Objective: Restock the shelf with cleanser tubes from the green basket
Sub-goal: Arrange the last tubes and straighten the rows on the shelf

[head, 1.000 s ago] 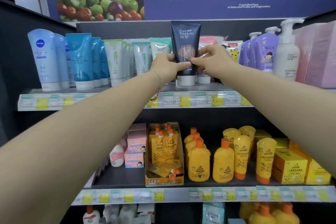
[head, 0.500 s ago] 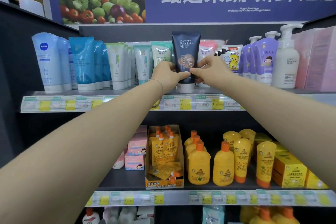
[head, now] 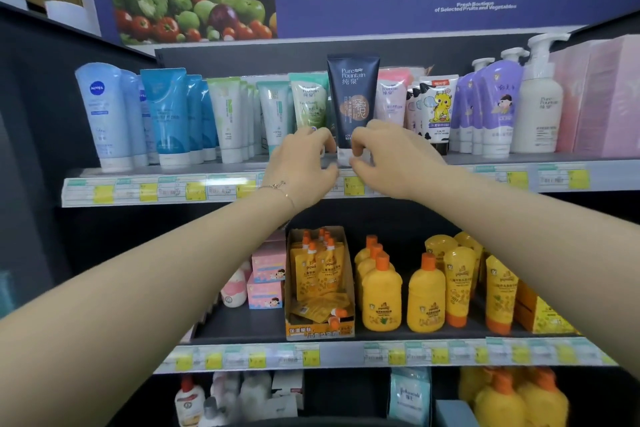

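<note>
Steadying the navy Pure Fountain cleanser tube [head: 353, 94] upright on its white cap at the top shelf's [head: 485, 160] front edge, label facing shoppers: my right hand [head: 388, 159] pinches the cap, and my left hand [head: 301, 163] curls beside it, though I cannot tell if it grips.

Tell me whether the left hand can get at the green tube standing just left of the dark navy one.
Probably yes. The left hand sits right before the foot of the green tube, nothing between them; the dark navy tube stands beside it, not across it.
</note>
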A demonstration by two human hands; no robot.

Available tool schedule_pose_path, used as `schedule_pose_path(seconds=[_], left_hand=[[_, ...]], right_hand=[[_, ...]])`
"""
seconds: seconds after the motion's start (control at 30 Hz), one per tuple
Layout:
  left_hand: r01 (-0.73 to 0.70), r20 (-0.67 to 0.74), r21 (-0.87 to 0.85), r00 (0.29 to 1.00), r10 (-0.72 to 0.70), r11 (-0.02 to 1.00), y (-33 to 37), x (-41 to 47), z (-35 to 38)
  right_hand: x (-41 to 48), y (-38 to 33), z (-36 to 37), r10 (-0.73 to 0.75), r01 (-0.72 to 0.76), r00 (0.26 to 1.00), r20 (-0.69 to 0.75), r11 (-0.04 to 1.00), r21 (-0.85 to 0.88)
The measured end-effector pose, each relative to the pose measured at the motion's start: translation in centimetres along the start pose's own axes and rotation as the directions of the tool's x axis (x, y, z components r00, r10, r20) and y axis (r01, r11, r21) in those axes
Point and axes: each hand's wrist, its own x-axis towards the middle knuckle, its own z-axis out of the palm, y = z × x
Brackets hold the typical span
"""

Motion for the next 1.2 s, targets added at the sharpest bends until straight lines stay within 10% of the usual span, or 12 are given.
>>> schedule_pose_path(seconds=[0.27, 0.83, 1.2], left_hand=[[-0.193, -0.002, 0.146, 0.981, 0.195, 0.970, -1.2, -5.6, 0.8], [-0.072, 0.469, 0.068, 0.883, 0.032, 0.995, -4.3, -22.0, 8.6], [0.053, 0.807, 0.133, 0.574, -0.139, 0.990, -5.9, -31.5, 12.9]], right_hand=[[-4.1, -2.5, 3.2, -0.197, 0.191, 0.970, -0.145, 0.980, -0.054], [-18.7, -7.7, 13.2, -0.187, 0.129, 0.948, 0.259, 0.966, 0.226], [-24.0, -11.4, 17.3, -0.244, 0.020, 0.682, 0.690, 0.948, 0.316]])
